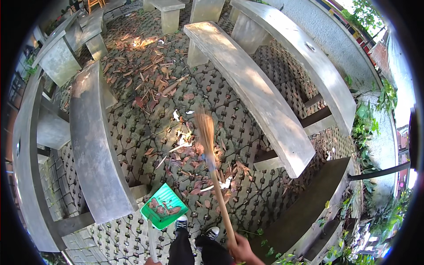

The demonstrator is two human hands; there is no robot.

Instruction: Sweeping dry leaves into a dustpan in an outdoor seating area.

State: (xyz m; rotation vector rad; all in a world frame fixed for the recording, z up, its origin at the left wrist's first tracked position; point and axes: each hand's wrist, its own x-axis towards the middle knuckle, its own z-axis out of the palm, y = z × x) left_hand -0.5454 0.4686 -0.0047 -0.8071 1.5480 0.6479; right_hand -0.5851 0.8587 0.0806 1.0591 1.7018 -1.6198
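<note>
My right hand [243,250] grips the wooden handle of a stick broom [218,190], whose bristles reach forward over the paving, slightly blurred at the tips. At the bottom edge, my left hand [153,261] is partly cut off and holds the pale handle of a green plastic dustpan [165,203]. Several brown dry leaves [164,209] lie inside the pan, which is beside my left shoe. Between the broom and the dustpan, a loose pile of dry leaves and pale scraps [185,162] is spread on the paving.
A long concrete bench [251,89] and a concrete table [298,49] stand to the right. Another bench [94,149] and table [28,159] flank the left. More dry leaves [155,76] are scattered ahead on the perforated pavers [132,127]. Climbing plants [364,122] edge the wall.
</note>
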